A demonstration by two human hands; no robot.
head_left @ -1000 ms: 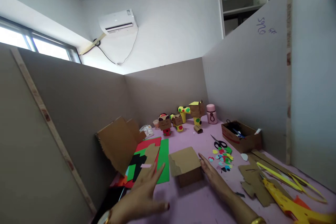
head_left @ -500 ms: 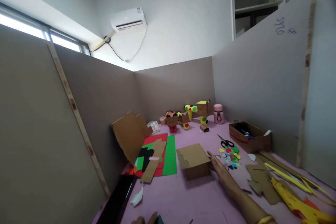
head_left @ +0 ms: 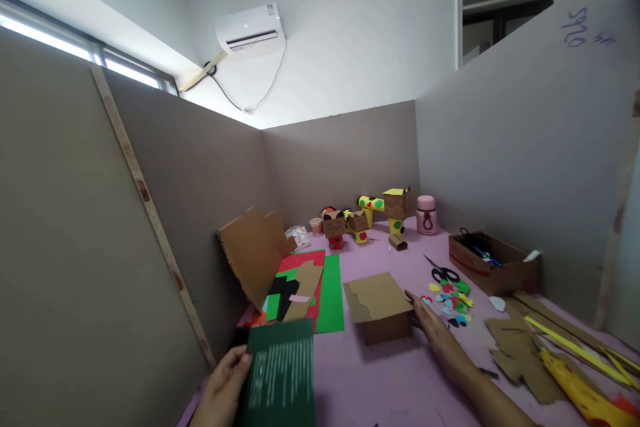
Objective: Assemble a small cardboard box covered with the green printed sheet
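A dark green card (head_left: 285,377), printed with pale lines of text, is held at its left edge between the thumb and fingers of the left hand (head_left: 225,383). It is tilted up over the near part of the bench (head_left: 360,390). Nothing is gripped by the right hand (head_left: 435,330) — its fingers are stretched out and set against the right side of a small cardboard box (head_left: 377,297). The box is stood on the bench, to the right of the card and beyond it; its base is overhung by its flat top, whose surface is torn at the left.

Left of the box, a green sheet (head_left: 331,293) and a red sheet (head_left: 306,256) are spread, with a cardboard strip (head_left: 307,283) laid over the red one. To the right, scissors (head_left: 445,273) are placed just behind scattered paper shapes (head_left: 457,303). Farther right, cardboard scraps (head_left: 520,350) are partly covered by a yellow glue gun (head_left: 573,383). Cardboard-headed figures (head_left: 334,225) and a pink flask (head_left: 427,215) are lined up at the back.
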